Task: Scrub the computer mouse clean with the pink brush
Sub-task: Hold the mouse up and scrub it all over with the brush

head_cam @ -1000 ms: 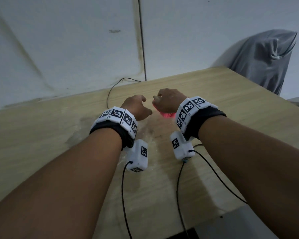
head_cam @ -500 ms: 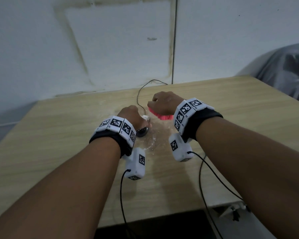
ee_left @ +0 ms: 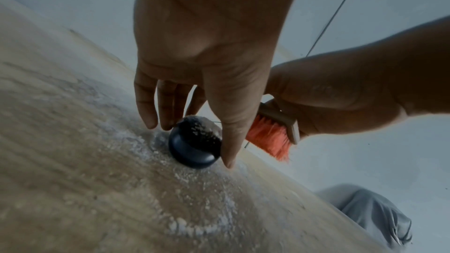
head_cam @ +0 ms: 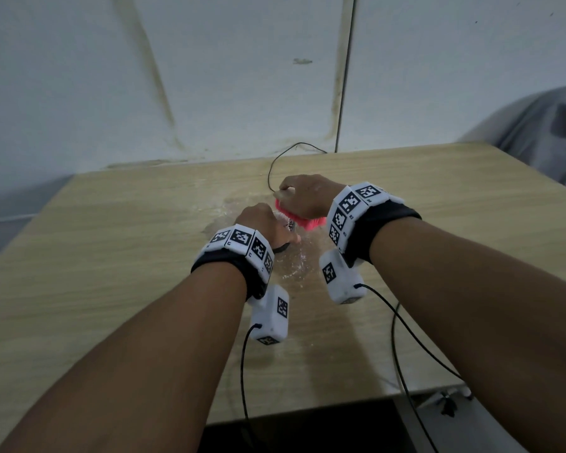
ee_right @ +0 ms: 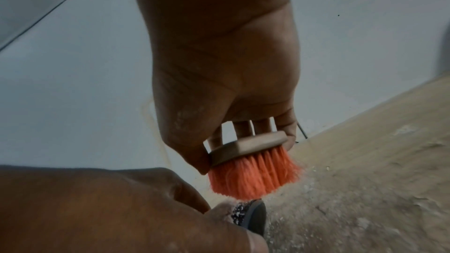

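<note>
A black computer mouse [ee_left: 194, 147] dusted with white powder lies on the wooden table [head_cam: 111, 243]. My left hand [head_cam: 265, 223] holds it from both sides, thumb [ee_left: 231, 138] on one side and fingers [ee_left: 151, 111] on the other. My right hand [head_cam: 303, 199] grips the wooden back of the pink brush [ee_right: 253, 172]. Its bristles [ee_left: 270, 139] hang just above the mouse's far end [ee_right: 253, 213]. In the head view the brush [head_cam: 303, 222] shows under my right hand, and the mouse [head_cam: 283, 246] is mostly hidden by my left hand.
White powder [ee_left: 194, 226] is scattered on the table round the mouse. The mouse's black cable [head_cam: 281, 158] runs back to the wall. A grey covered object [head_cam: 549, 132] stands at the right beyond the table. The table's near edge [head_cam: 307, 410] is below my forearms.
The head camera has tilted down, so hands sit lower in the picture. My right hand with the brush has moved further over the mouse; my left hand has kept hold of the mouse.
</note>
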A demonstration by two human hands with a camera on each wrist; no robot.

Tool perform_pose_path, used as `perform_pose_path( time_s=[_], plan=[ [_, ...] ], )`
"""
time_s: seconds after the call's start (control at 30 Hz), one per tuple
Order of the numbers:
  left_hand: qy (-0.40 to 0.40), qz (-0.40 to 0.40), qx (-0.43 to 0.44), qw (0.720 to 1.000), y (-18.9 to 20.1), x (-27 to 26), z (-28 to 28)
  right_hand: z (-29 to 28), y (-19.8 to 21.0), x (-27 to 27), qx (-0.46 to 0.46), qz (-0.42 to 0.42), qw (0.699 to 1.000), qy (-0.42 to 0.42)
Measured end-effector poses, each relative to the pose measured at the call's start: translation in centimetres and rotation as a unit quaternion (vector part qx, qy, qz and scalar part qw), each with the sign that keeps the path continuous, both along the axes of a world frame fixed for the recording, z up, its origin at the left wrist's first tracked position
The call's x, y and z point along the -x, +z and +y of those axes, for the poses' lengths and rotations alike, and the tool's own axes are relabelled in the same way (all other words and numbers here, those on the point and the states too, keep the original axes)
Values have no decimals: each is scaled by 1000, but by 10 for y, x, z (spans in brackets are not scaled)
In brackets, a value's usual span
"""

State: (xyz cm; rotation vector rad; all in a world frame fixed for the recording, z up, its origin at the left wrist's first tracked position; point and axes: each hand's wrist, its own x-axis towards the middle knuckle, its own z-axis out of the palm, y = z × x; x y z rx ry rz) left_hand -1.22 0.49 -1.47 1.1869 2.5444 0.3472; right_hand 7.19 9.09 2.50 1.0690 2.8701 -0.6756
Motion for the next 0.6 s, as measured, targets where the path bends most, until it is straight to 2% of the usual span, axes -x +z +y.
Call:
perform_pose_path(
  time_s=[0.2, 0.37, 0.6],
  plan=[
    [-12, 21, -22, 999, -1, -3, 4, -5, 5, -2, -24, -32, 998, 44],
    [25, -1, -48, 999, -4, 0, 3, -4, 6, -1, -22, -8, 999, 28],
    [33, -7, -50, 998, -6, 17, 2, -6, 10, -6, 3, 6, 1000, 30]
  ],
)
